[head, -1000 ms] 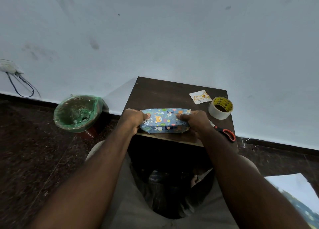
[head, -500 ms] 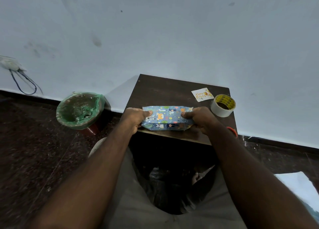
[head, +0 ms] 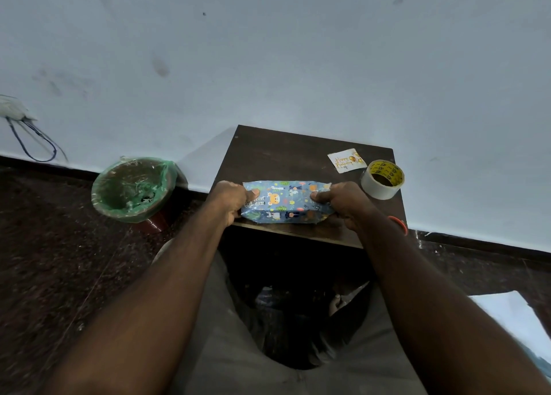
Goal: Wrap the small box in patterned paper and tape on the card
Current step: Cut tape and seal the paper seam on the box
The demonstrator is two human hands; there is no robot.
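Head view, looking down: my two hands hold one small box (head: 286, 202), already covered in blue paper printed with cartoon animals, at the near edge of one dark wooden table (head: 283, 156). My left hand (head: 229, 199) grips the left end of the box and my right hand (head: 343, 202) grips the right end, each with its thumb laid on the top face and the fingers curled round the end; the hands are apart, with the box between them. One white card (head: 346, 160) with gold lettering lies flat at the far right of the table, apart from the box. Just right of it stands one roll of tape (head: 382, 179), near my right hand. One orange loop handle (head: 398, 223) shows beside my right wrist, the rest hidden. On the floor to the left stands one bin (head: 132, 190) with a green liner; one pale sheet (head: 512, 317) lies on the floor at the near right.
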